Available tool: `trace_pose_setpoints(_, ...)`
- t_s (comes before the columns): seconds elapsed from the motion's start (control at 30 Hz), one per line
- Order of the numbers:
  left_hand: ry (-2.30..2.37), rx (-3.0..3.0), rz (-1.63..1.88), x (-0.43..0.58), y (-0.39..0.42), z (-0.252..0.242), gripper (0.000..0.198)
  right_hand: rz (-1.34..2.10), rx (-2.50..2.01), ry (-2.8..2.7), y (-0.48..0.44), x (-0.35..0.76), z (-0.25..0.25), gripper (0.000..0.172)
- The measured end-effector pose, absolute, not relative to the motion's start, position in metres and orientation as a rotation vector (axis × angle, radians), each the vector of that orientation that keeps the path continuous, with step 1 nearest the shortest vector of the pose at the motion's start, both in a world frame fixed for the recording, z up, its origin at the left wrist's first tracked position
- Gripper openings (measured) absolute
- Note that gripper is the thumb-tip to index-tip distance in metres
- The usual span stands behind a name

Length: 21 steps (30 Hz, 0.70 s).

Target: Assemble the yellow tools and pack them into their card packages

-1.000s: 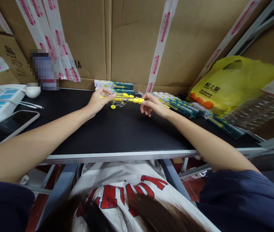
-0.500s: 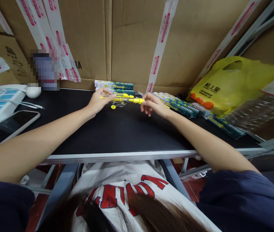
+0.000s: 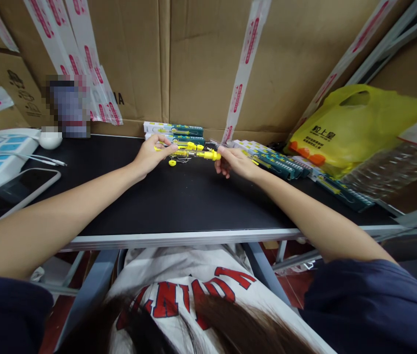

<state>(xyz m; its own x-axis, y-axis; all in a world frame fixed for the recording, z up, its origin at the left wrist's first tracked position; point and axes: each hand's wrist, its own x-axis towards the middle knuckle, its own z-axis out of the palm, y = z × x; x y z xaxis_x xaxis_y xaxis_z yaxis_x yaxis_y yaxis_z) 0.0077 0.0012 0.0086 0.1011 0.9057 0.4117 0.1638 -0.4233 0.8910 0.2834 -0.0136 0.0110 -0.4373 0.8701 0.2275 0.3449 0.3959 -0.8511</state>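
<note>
Both hands are out over the far side of the black table (image 3: 193,206), sharing one yellow tool (image 3: 198,154) held level just above the top. The left hand (image 3: 152,155) has its fingers (image 3: 162,147) pinched on the left end, and the right hand (image 3: 235,162) has its fingers (image 3: 223,153) closed round the right end, so each one is gripping it. A small yellow bit (image 3: 172,162) lies on the table right under the tool. Stacked boxes (image 3: 173,130) sit just behind, against the cardboard (image 3: 201,59), with more packs (image 3: 276,164) fanned out to the right. A yellow bag (image 3: 355,128) is further right; a phone (image 3: 27,184) and a power strip (image 3: 2,152) are off to the left.
</note>
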Motion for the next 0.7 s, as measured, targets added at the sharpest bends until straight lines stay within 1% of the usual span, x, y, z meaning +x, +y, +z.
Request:
trace_pose_setpoints(0.13,1.064,1.696,1.389,0.0069,0.002,0.0085,0.019,0.977,-0.969,-1.952,-0.0149,0.2842,0.0132,0.05)
trace_pose_setpoints(0.3,1.126,1.643,1.366,0.0086,0.0007,0.0101,0.02,1.011,-0.864,-1.983,-0.0139,0.2831,0.0119,0.052)
trace_pose_setpoints(0.53,1.074,1.597,1.247,0.0076,-0.0033,0.0126,0.016,1.011,-0.873,-1.957,-0.0084,0.2867,0.0095,0.048)
trace_pose_setpoints(0.7,1.056,1.608,1.239,0.0054,-0.002,0.0123,0.015,1.003,-0.866,-1.97,-0.0061,0.2889,0.0082,0.047)
